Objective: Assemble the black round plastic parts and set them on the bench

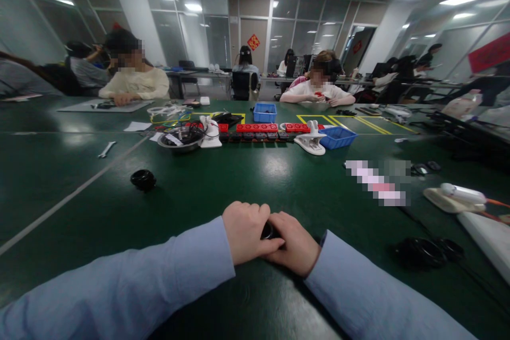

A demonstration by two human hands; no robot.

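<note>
Close together over the near middle of the green table (207, 178), my left hand (249, 228) and my right hand (292, 241) are closed around a black round part (268, 231). Only a small dark, shiny piece of it shows between my fingers, so its exact kind cannot be made out. My left thumb reaches across toward my right hand, and the two hands touch. Farther left on the table lies a black ring-shaped object (143, 180), apart from my hands.
A wrench (107, 150) lies at left. Ahead are a metal bowl (181, 143) of black cables, red sockets (257, 128), white clips (311, 141) and blue baskets (338, 137). At right are black round objects (422, 252) and a white device (464, 193). Other people sit across the table.
</note>
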